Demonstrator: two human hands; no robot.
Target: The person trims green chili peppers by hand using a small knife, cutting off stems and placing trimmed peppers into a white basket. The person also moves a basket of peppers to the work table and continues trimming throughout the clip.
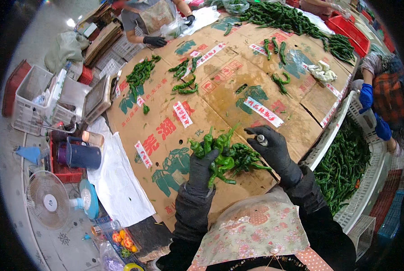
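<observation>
My left hand [201, 171], in a black glove, grips a bunch of green peppers [225, 163] above the cardboard-covered table [215, 115]. Their stems and tips point several ways. Right beside the bunch, more wrinkled dark green peppers [244, 156] lie close to my right hand. That right hand [273, 149], also black-gloved, is curled around a small cylindrical object [262, 140] with a pale metallic end. Most of this object is hidden in the fingers, so its kind is unclear. My right fingertips are apart from the held bunch.
At the right stands a large white plastic basket [379, 176] of green peppers, with a blue-gloved person [384, 91] beyond. Another person [151, 20] works across the table. A pepper heap [283, 18] lies at the far edge; a fan [49, 203] and a blue jug [85, 152] are left.
</observation>
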